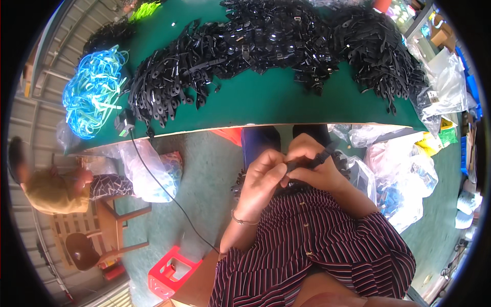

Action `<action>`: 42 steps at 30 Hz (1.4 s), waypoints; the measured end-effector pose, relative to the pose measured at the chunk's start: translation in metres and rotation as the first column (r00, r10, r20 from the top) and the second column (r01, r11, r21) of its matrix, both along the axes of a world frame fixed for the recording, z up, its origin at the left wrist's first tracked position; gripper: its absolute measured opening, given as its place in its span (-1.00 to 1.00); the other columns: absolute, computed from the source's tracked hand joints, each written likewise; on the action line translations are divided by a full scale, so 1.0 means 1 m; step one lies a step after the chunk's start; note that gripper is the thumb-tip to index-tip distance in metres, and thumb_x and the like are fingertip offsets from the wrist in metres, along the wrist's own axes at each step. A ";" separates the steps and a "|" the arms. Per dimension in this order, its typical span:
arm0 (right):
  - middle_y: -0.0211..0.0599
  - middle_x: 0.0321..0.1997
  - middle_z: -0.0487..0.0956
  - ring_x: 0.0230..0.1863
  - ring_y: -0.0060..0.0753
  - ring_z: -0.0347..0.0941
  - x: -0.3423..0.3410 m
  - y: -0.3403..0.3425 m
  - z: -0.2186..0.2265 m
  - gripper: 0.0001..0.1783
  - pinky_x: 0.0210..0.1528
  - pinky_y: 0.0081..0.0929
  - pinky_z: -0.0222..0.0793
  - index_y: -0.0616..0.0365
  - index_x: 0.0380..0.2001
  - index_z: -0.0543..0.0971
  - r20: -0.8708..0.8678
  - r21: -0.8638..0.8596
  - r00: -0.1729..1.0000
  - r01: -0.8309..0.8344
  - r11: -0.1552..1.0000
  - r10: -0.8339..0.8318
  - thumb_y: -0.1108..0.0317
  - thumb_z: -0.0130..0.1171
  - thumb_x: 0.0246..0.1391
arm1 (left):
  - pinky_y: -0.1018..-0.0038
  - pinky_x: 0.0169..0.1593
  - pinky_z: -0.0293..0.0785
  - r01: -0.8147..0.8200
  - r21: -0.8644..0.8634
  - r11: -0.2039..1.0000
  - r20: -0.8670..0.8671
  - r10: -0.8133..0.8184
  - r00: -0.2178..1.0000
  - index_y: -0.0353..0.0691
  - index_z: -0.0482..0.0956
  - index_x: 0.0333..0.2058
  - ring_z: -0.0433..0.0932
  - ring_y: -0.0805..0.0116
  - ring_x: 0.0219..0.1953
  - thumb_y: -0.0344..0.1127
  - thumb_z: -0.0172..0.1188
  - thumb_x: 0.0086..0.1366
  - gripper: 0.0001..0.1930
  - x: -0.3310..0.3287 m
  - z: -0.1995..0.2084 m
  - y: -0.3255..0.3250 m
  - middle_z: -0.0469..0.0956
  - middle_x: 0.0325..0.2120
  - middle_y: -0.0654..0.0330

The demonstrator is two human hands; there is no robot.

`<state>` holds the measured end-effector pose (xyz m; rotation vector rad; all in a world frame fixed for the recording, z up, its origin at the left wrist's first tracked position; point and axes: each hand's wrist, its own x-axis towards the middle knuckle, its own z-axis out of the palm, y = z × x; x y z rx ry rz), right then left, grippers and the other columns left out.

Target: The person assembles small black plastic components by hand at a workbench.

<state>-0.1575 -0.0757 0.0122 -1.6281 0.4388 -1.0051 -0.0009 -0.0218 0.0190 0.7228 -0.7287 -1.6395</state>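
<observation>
Above my lap and in front of the table's near edge, both of my hands are closed on a black strap (321, 156). The thumb and fingers of my left hand (262, 174) pinch its end, close against my right hand. My right hand (319, 171) grips the same strap, and part of it sticks out beyond the fingers. The fingers hide the small part between the fingertips. Dark pieces like those on the table lie in my lap, partly covered by my hands and wrists. Across the table spreads a long heap of black straps (166, 84) and black plastic buckles (271, 38).
The green table (245, 105) holds a blue and pale-green strap bundle (94, 92) and a small black box (124, 122) trailing a cable (166, 189). Clear bags (404, 179) stand at right. A red stool (171, 271) is lower left. Another person (56, 189) sits far left.
</observation>
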 end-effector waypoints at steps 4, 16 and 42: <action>-0.25 -0.26 0.32 -0.26 -0.41 0.36 -0.005 -0.003 0.007 -0.71 -0.24 -0.51 0.31 0.22 -0.27 0.44 -0.175 -0.234 0.980 0.056 0.971 -0.098 0.54 0.20 -0.14 | 0.68 -0.40 0.25 -0.044 0.003 0.999 0.129 0.044 0.991 -0.30 0.37 -0.40 0.32 0.57 -0.52 -0.36 0.05 0.19 -0.87 0.000 0.003 0.002 0.40 -0.50 0.27; -0.25 -0.18 0.21 -0.22 -0.44 0.36 -0.004 0.002 0.002 -0.73 -0.18 -0.52 0.36 0.28 -0.22 0.37 0.118 0.146 0.982 -0.167 0.975 0.151 0.56 0.11 -0.04 | 0.59 -0.33 0.27 0.063 -0.040 0.997 -0.166 -0.069 0.984 -0.29 0.38 -0.48 0.34 0.50 -0.46 -0.37 0.13 0.10 -0.86 0.006 -0.005 0.001 0.44 -0.36 0.14; -0.54 -0.72 0.35 -0.64 -0.72 0.20 -0.011 0.006 0.016 -0.79 -0.59 -0.67 0.06 0.17 -0.71 0.43 -0.125 0.529 0.958 -0.157 0.834 0.259 0.40 0.09 -0.05 | 0.71 -0.54 0.20 0.197 -0.235 0.952 0.509 -0.053 0.859 -0.39 0.44 -0.53 0.34 0.66 -0.57 -0.55 0.16 0.02 -0.93 0.013 0.006 0.005 0.46 -0.61 0.28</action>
